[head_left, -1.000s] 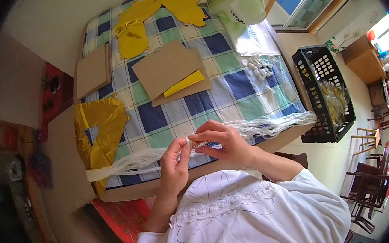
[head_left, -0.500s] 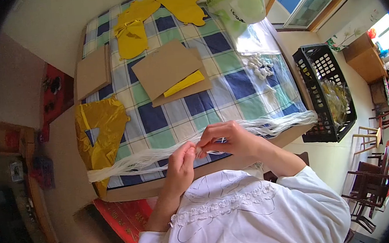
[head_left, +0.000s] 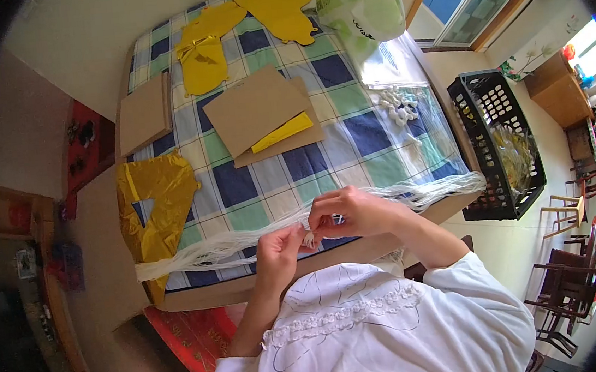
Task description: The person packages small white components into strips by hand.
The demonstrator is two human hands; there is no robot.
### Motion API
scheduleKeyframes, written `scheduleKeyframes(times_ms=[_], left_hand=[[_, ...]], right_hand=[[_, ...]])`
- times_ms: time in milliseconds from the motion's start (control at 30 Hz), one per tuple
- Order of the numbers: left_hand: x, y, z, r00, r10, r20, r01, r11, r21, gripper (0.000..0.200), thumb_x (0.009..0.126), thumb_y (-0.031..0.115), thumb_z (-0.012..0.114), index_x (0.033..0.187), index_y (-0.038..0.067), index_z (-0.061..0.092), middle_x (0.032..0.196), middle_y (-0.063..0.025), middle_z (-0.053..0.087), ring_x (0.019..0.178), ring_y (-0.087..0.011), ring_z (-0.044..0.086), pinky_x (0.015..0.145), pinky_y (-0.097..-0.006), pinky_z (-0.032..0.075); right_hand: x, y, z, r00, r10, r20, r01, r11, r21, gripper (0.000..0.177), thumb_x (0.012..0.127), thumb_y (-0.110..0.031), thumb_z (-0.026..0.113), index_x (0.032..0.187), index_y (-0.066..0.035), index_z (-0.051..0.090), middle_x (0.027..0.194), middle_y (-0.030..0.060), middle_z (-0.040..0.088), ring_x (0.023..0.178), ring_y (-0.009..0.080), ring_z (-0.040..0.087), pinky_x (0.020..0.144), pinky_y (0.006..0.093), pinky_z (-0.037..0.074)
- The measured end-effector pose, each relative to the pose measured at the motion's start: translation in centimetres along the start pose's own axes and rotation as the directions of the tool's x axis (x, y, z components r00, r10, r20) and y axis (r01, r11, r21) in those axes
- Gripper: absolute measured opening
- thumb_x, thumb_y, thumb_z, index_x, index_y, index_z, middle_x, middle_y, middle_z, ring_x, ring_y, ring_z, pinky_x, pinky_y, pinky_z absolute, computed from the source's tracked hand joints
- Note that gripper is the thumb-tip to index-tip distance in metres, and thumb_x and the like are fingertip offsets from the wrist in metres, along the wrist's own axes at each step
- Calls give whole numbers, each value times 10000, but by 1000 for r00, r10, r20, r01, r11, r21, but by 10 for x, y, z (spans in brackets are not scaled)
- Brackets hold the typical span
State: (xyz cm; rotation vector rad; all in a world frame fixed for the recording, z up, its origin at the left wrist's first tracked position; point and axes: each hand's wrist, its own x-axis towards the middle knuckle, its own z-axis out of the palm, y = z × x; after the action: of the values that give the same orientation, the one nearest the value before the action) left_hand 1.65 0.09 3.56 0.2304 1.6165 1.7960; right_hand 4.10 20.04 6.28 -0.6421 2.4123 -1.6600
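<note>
A long bundle of white string lies along the near edge of the checked cloth, from the left side to beyond the right corner. Over its middle, my left hand and my right hand meet with fingertips pinched together. Between them is a small whitish piece, perhaps a bit of string; its exact form is too small to make out. Both hands are closed, the right one slightly higher, its fingers bent downward.
Gold foil balloons lie at the back, another foil piece at the left. Cardboard sheets and a cardboard stack rest on the checked cloth. White string coils lie right, near a plastic bag and black crate.
My fingertips have drawn slightly apart, and more of the small whitish piece shows between them. The string bundle stays in place; the view has shifted a little.
</note>
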Motion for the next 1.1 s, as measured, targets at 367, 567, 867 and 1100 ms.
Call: scheduleKeyframes(times_ms=[367, 567, 867, 1100], left_hand=[[5, -10, -4, 998, 66, 13, -67, 997, 49, 238, 958, 116, 466, 876, -47, 619, 774, -74, 660, 757, -107, 631, 674, -242, 522], [10, 0, -17, 979, 90, -180, -102, 993, -58, 231, 957, 169, 492, 1081, -5, 578, 982, -175, 659, 788, -224, 684, 618, -297, 575], [11, -20, -24, 983, -90, 158, 114, 982, -153, 169, 882, 139, 629, 958, -11, 644, 886, -118, 661, 683, -171, 634, 570, -297, 527], [6, -10, -5, 802, 597, -4, -412, 558, 720, 65, 786, 1, 678, 850, 3, 668, 738, -49, 624, 602, -117, 604, 543, -251, 471]], right_hand=[[-4, -5, 1, 1000, -7, -14, 6, 996, -84, 105, 795, 7, 640, 897, -11, 626, 825, 103, 624, 720, 237, 652, 631, 312, 518], [-6, -8, -4, 1000, 21, -16, -21, 999, -33, 75, 803, -5, 642, 870, -2, 607, 809, 90, 612, 698, 210, 641, 628, 299, 513], [-12, 4, -1, 994, 57, -97, -58, 998, -2, 66, 815, -8, 647, 872, -13, 614, 795, 64, 617, 702, 169, 622, 636, 282, 505], [-11, 2, 9, 948, 198, -249, -237, 962, -137, 70, 816, -29, 639, 885, -30, 631, 804, 77, 631, 721, 209, 637, 642, 314, 511]])
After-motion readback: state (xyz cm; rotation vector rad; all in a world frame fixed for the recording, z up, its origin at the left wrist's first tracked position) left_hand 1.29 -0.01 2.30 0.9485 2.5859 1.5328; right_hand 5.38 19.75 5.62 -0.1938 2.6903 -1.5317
